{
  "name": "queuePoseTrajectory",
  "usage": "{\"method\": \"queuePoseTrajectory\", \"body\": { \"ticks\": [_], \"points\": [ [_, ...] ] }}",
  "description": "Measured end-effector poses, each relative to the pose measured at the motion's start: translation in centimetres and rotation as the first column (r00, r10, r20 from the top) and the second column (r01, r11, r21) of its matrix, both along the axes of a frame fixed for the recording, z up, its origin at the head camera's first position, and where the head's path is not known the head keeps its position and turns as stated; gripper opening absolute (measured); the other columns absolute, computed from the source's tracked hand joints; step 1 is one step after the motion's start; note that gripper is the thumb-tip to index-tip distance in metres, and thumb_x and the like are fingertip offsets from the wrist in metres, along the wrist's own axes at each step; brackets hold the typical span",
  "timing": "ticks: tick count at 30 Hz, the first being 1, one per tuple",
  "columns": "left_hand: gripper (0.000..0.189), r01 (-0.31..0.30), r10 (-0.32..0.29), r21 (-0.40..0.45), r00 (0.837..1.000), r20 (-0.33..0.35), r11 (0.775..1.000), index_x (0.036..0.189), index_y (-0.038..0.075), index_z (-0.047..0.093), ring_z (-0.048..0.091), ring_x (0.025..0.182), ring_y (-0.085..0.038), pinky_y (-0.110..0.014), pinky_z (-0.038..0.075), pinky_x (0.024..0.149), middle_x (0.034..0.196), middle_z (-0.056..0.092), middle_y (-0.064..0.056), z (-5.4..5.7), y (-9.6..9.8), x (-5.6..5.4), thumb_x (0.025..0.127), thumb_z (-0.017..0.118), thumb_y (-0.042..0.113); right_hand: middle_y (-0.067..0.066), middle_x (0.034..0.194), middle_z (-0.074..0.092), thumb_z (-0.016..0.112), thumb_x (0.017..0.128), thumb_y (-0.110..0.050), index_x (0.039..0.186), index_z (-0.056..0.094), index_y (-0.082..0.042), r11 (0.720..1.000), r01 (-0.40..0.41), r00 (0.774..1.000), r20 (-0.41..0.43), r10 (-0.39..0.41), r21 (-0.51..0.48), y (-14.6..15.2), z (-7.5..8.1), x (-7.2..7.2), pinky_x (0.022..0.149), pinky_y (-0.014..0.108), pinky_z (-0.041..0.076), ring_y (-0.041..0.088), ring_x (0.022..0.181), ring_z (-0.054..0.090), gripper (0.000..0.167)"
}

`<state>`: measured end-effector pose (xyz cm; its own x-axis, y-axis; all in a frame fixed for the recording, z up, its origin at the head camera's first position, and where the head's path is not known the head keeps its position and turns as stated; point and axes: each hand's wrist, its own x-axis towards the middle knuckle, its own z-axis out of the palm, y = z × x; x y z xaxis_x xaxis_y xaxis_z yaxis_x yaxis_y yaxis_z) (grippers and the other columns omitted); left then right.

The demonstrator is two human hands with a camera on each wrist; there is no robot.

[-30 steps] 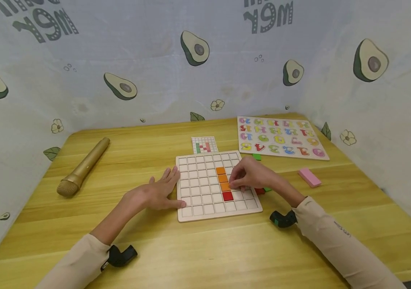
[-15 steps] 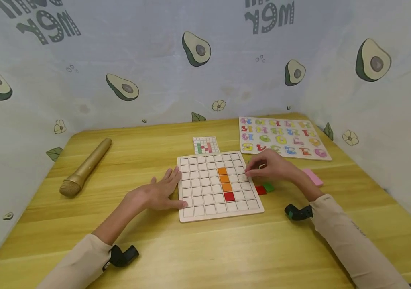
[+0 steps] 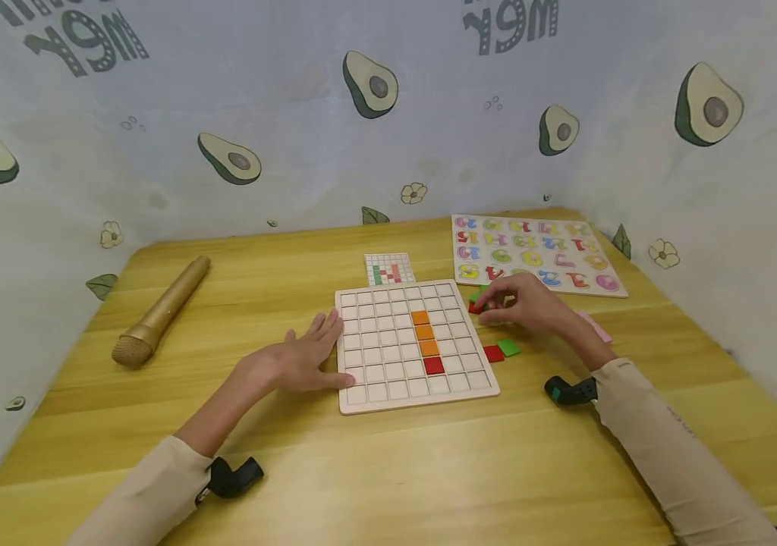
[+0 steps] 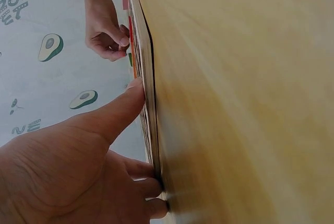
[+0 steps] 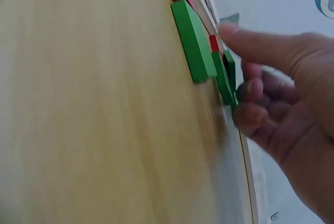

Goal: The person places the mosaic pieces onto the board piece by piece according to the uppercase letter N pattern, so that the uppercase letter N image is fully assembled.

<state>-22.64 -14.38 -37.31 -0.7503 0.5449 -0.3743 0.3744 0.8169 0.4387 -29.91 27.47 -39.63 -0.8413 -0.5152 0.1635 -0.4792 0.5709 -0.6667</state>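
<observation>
A pale square grid board [image 3: 375, 390] lies on the table, with a column of orange tiles [image 3: 424, 332] and one red tile [image 3: 433, 365] in its cells. My left hand [image 3: 296, 364] rests at its left edge, fingers extended and thumb on the rim. Beyond the right edge, my right hand [image 3: 523, 303] hovers close over a small red piece [image 3: 475, 309] and green pieces [image 3: 476, 296]. In the right wrist view, thumb and fingers stand apart, with nothing seen held. Nearer me, another red tile [image 3: 494, 353] and a green tile [image 3: 508, 347] lie beside the board.
A pattern card [image 3: 388, 269] lies just behind the board. A number puzzle board [image 3: 569, 262] stands at the back right, and a pink block [image 3: 596, 327] is partly hidden by my right forearm. On the left lies a gold microphone [image 3: 165, 309].
My right hand has left the orange column and moved right, past the board's edge, to the loose pieces; its fingers have parted. My left hand stays in place.
</observation>
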Motion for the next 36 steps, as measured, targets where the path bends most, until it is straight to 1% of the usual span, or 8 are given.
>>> {"method": "queuePoseTrajectory", "body": {
  "ticks": [5, 9, 13, 15, 19, 25, 31, 36],
  "points": [
    [0.105, 0.000, 0.000, -0.005, 1.000, 0.013, 1.000, 0.172, 0.000, -0.003, -0.012, 0.166, -0.036, -0.074, -0.002, 0.126, 0.179, -0.015, -0.017, 0.0, 0.3, -0.3, 0.108, 0.064, 0.051, 0.005, 0.084, 0.069, 0.088, 0.091, -0.008, 0.106, 0.084, 0.000, 0.995, 0.084, 0.996, 0.019, -0.085, 0.050, 0.2, 0.1, -0.2, 0.069, 0.024, 0.045, 0.014, 0.074, 0.056, 0.017],
    [0.106, -0.007, 0.007, -0.015, 1.000, 0.016, 1.000, 0.172, 0.000, -0.002, -0.012, 0.166, -0.036, -0.073, -0.001, 0.127, 0.179, -0.015, -0.017, -0.1, 0.5, -0.2, 0.107, 0.064, 0.051, 0.003, 0.082, 0.067, 0.087, 0.092, -0.010, 0.109, 0.083, 0.002, 0.991, 0.099, 0.994, 0.029, -0.102, 0.089, 0.3, 0.0, -0.4, 0.067, 0.025, 0.044, 0.014, 0.072, 0.056, 0.021],
    [0.105, -0.014, 0.015, -0.022, 1.000, 0.008, 1.000, 0.172, 0.000, -0.002, -0.012, 0.166, -0.035, -0.073, -0.002, 0.127, 0.179, -0.014, -0.017, 0.2, 0.4, -0.3, 0.108, 0.064, 0.050, 0.004, 0.082, 0.068, 0.088, 0.092, -0.011, 0.110, 0.082, 0.002, 0.991, 0.104, 0.994, 0.023, -0.106, 0.081, 0.0, 0.2, -0.6, 0.066, 0.025, 0.045, 0.015, 0.071, 0.056, 0.023],
    [0.105, -0.013, 0.014, -0.027, 1.000, 0.010, 1.000, 0.172, 0.000, -0.003, -0.012, 0.166, -0.036, -0.073, -0.003, 0.126, 0.179, -0.015, -0.017, 0.4, 0.3, -0.3, 0.108, 0.064, 0.050, 0.005, 0.082, 0.069, 0.088, 0.092, -0.010, 0.110, 0.082, 0.002, 0.993, 0.087, 0.996, 0.028, -0.089, 0.084, -0.2, 0.4, -0.8, 0.066, 0.025, 0.046, 0.015, 0.071, 0.057, 0.023],
    [0.106, -0.009, 0.009, -0.029, 1.000, 0.012, 1.000, 0.172, 0.000, -0.003, -0.012, 0.166, -0.036, -0.072, -0.002, 0.127, 0.179, -0.015, -0.018, 0.3, 0.2, -0.3, 0.108, 0.064, 0.051, 0.005, 0.079, 0.070, 0.087, 0.092, -0.008, 0.106, 0.081, 0.003, 0.989, 0.020, 0.998, 0.057, -0.028, 0.149, -0.5, 1.4, -1.7, 0.065, 0.026, 0.047, 0.014, 0.068, 0.057, 0.019],
    [0.106, -0.013, 0.013, -0.028, 1.000, 0.000, 1.000, 0.172, 0.000, -0.003, -0.010, 0.167, -0.034, -0.071, 0.000, 0.128, 0.180, -0.013, -0.016, 0.2, 0.4, 0.0, 0.108, 0.063, 0.052, 0.005, 0.076, 0.065, 0.088, 0.091, -0.010, 0.100, 0.080, 0.003, 0.973, -0.053, 0.991, 0.133, 0.023, 0.226, -1.0, 2.8, -2.8, 0.063, 0.028, 0.042, 0.017, 0.068, 0.053, 0.018],
    [0.106, -0.012, 0.012, -0.017, 1.000, 0.003, 1.000, 0.172, -0.001, -0.001, -0.010, 0.167, -0.036, -0.072, 0.001, 0.127, 0.180, -0.012, -0.018, -0.1, 0.4, 0.1, 0.107, 0.065, 0.051, 0.003, 0.078, 0.063, 0.089, 0.090, -0.011, 0.097, 0.080, 0.001, 0.967, -0.072, 0.984, 0.179, 0.028, 0.245, -0.9, 2.8, -2.9, 0.066, 0.027, 0.043, 0.017, 0.072, 0.052, 0.016],
    [0.105, -0.016, 0.016, -0.028, 1.000, -0.003, 0.999, 0.172, -0.001, -0.001, -0.009, 0.167, -0.035, -0.071, 0.002, 0.128, 0.180, -0.012, -0.017, -0.1, 0.4, 0.0, 0.107, 0.064, 0.052, 0.003, 0.079, 0.065, 0.090, 0.089, -0.011, 0.094, 0.080, -0.003, 0.964, -0.074, 0.988, 0.150, 0.036, 0.254, -0.9, 2.7, -3.1, 0.067, 0.028, 0.045, 0.018, 0.074, 0.054, 0.014]
  ]
}}
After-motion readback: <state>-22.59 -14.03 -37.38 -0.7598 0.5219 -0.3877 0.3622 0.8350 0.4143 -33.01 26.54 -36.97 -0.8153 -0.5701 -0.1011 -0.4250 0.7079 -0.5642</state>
